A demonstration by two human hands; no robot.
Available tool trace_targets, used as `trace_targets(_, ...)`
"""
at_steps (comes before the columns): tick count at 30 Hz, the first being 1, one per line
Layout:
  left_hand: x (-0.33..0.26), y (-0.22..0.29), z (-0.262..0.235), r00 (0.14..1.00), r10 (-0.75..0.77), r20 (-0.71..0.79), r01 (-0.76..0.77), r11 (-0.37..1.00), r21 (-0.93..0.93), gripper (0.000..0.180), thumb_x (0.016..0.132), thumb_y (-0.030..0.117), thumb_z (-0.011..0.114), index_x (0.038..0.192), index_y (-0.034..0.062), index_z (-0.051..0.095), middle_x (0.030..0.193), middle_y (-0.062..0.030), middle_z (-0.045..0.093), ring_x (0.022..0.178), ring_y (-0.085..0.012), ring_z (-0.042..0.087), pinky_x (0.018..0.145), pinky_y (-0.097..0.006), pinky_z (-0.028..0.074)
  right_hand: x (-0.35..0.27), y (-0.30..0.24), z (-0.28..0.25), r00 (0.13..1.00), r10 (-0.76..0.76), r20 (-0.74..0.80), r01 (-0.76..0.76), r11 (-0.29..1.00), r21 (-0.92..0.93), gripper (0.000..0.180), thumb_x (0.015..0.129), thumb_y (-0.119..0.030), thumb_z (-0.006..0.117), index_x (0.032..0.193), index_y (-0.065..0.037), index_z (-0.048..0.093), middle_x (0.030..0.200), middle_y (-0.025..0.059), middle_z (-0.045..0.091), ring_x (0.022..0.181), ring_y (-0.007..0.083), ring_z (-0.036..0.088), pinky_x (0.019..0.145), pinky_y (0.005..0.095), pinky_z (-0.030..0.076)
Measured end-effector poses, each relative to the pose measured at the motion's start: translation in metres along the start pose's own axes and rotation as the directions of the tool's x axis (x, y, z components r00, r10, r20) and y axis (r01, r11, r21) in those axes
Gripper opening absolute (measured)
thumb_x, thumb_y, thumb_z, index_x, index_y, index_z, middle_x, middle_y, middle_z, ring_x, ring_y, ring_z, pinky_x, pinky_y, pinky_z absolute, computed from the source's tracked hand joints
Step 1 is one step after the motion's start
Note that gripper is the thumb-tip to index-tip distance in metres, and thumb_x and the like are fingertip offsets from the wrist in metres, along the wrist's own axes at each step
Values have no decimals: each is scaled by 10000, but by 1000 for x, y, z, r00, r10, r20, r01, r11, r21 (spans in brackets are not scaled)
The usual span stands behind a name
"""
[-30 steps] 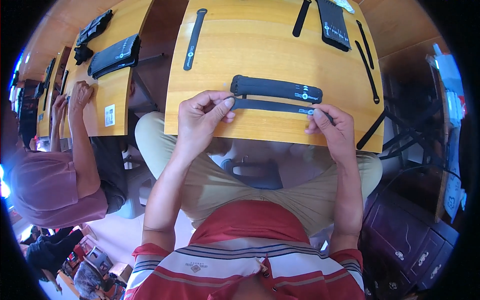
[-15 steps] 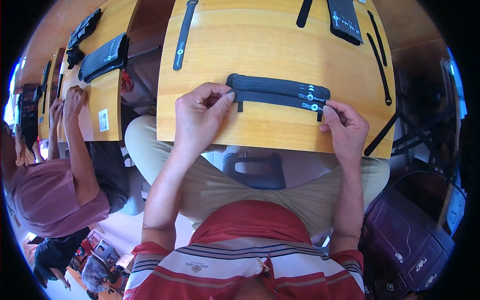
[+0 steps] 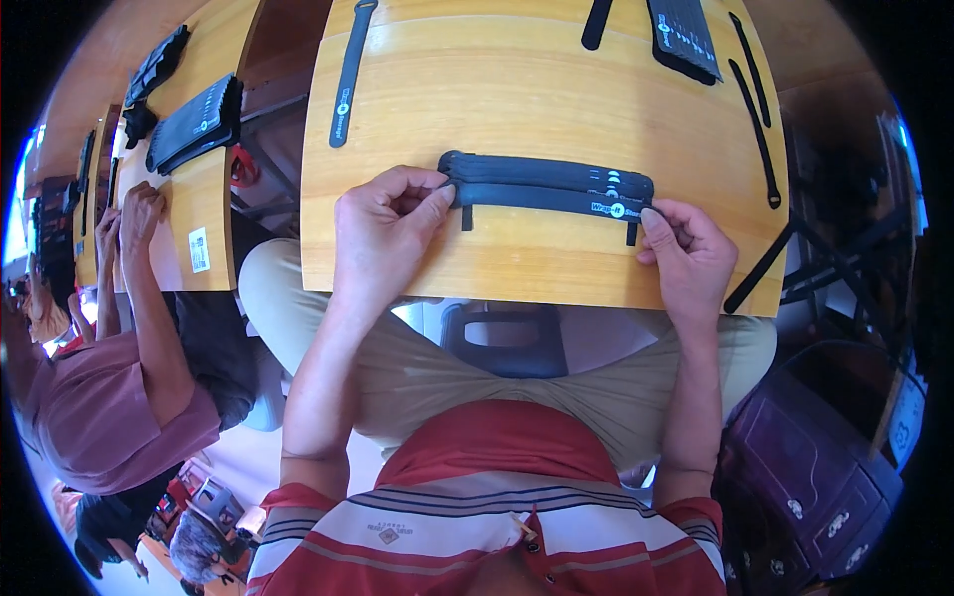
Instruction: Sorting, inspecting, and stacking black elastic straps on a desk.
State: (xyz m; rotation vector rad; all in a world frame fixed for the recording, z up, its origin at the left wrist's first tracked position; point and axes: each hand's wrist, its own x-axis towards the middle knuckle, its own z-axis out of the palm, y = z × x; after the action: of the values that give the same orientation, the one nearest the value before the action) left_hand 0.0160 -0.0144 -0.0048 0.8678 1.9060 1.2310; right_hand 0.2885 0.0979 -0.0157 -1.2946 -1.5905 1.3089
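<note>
My left hand and right hand pinch the black strap's ends; it lies left-to-right across the desk, seemingly atop another strap.

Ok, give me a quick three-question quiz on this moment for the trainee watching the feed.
1. True or false: the left hand and the right hand pinch opposite ends of the same black strap.
2. Where does the strap lie? A) on a lap B) on the wooden table C) on the floor
3. What sits at the table's far right corner?

Key: 1 true; 2 B; 3 a stack of black straps.
</note>
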Motion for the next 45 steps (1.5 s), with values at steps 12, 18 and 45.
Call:
trace_targets(12, 2, -1, 2, 998, -53, -26, 54, 998, 34, 130, 918, 46, 749, 1005, -49, 738, 727, -1, 664, 626, -32, 556, 560, -191, 452, 0, -3, 1, 999, -41, -15, 40, 999, -34, 142, 947, -19, 695, 1060, 67, 714, 904, 63, 653, 655, 81, 628, 572, 211, 527)
trace_targets(18, 3, -1, 1, 998, -68, -10, 68, 998, 12, 128, 922, 38, 747, 1013, -51, 726, 756, -10, 679, 633, -36, 586, 569, -180, 478, 1, -6, 3, 999, -37, -25, 37, 999, -5, 139, 946, -13, 696, 1053, 74, 711, 918, 74, 658, 651, 81, 623, 558, 211, 527)
trace_targets(45, 2, -3, -10, 996, -54, 75, 59, 997, -57, 150, 958, 44, 695, 1056, -66, 724, 745, -39, 698, 656, -50, 622, 601, -200, 505, -1, -3, 5, 998, -34, -45, 28, 992, -125, 129, 956, -6, 671, 1059, 63, 709, 937, 58, 661, 666, 65, 599, 548, 211, 545)
